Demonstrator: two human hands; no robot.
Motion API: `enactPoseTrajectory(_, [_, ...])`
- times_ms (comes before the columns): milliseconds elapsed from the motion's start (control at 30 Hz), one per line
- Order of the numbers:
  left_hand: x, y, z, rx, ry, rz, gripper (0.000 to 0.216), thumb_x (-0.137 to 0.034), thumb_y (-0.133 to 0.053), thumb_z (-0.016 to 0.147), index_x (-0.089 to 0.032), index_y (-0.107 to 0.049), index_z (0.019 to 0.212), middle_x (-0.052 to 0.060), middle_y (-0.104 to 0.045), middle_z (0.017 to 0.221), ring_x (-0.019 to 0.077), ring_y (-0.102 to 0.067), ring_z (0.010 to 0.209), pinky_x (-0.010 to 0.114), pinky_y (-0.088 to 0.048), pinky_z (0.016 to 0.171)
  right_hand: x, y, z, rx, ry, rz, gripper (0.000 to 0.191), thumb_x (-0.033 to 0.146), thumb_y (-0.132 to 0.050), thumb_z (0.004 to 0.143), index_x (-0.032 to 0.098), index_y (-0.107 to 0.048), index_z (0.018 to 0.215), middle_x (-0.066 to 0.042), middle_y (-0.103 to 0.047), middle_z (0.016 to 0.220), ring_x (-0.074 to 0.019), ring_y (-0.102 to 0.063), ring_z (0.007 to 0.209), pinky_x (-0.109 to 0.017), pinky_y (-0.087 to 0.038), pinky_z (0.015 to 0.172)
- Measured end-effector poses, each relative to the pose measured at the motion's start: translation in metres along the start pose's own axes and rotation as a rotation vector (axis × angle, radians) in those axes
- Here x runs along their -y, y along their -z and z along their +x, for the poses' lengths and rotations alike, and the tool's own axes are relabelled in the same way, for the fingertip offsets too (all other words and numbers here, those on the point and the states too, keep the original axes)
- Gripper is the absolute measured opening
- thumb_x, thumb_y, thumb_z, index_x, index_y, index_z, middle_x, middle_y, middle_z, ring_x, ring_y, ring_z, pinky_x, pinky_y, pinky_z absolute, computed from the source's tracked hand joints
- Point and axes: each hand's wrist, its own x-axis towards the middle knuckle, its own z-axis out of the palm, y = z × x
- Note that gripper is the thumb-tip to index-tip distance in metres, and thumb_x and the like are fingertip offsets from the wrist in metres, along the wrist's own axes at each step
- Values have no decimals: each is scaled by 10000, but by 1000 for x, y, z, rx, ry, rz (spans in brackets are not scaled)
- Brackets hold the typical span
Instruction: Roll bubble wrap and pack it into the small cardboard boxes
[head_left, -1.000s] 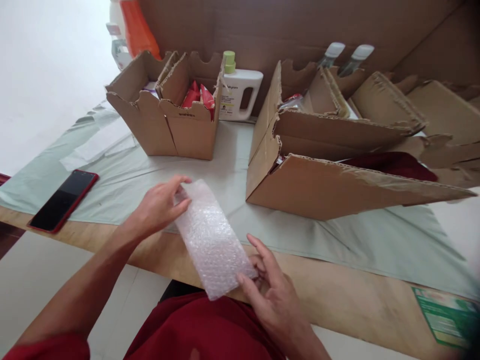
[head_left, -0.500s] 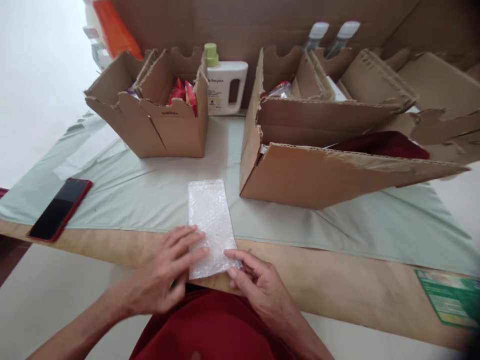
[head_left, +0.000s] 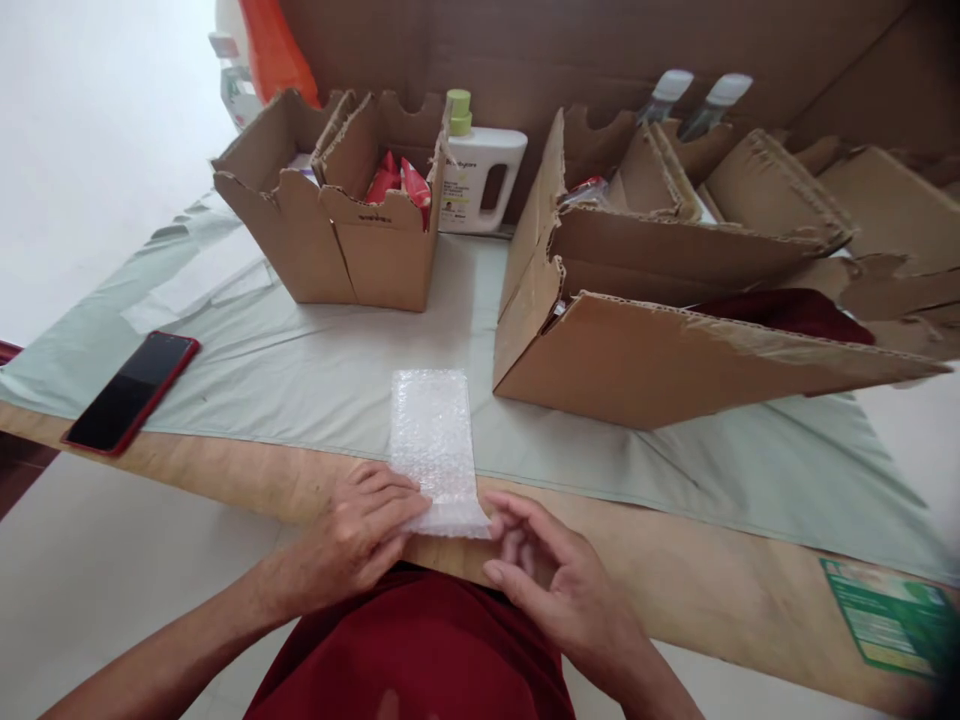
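A flat rectangle of clear bubble wrap [head_left: 433,430] lies across the near edge of the table, its close end folded over into a narrow strip. My left hand [head_left: 349,530] pinches the left side of this fold, fingers on top and the thumb below. Beside the fold's right corner is my right hand [head_left: 562,570], with thumb and fingers apart and nothing held between them. The index fingertip is close to the corner; whether it touches the wrap I cannot tell.
A red-cased phone [head_left: 131,392] lies at left. Behind stand two cut cardboard organizers, a smaller one [head_left: 390,255] and a larger one [head_left: 630,360], with a white detergent bottle [head_left: 480,180] between them. A green printed packet [head_left: 885,615] lies at right.
The bubble wrap's near end has been folded up. My left hand has closed on the fold, while my right hand has come off the corner and opened. The whole view has shifted slightly.
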Motion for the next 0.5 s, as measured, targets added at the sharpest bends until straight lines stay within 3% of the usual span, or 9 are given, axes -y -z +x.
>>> enactPoseTrajectory(100, [1,0,5,-75,115,-71,322,-91,-554,971,-195,-614,1270,79,-759,994,210,-706,939,376,-570,843,-3,-1,6,-108,224,-240,642,209,-695,839,267,-550,1461,-94,-669,1334,-251,-659,1171,-410,-568,1006])
enactPoseTrajectory(167, [-1,1,8,-97,222,-81,307,-143,-568,985,-213,-629,1278,57,-750,953,193,-700,871,332,-580,770,-3,-8,17,-68,266,-280,666,214,-683,861,259,-510,1503,-105,-610,1462,-276,-584,1336,-453,-502,1113])
enactPoseTrajectory(300, [-3,2,11,-143,304,-55,319,-192,-581,991,-222,-620,1306,52,-751,969,181,-698,833,307,-581,741,-3,-23,44,-32,164,-246,401,246,-562,958,220,-644,1350,-81,-748,1255,-237,-729,1054,-381,-575,969])
enactPoseTrajectory(500, [2,-5,11,-246,336,153,250,-185,-581,998,-163,-619,1245,26,-692,825,172,-649,730,300,-542,706,-3,-28,56,-91,119,-302,351,262,-577,961,203,-663,1297,-36,-784,999,-189,-702,733,-317,-584,767])
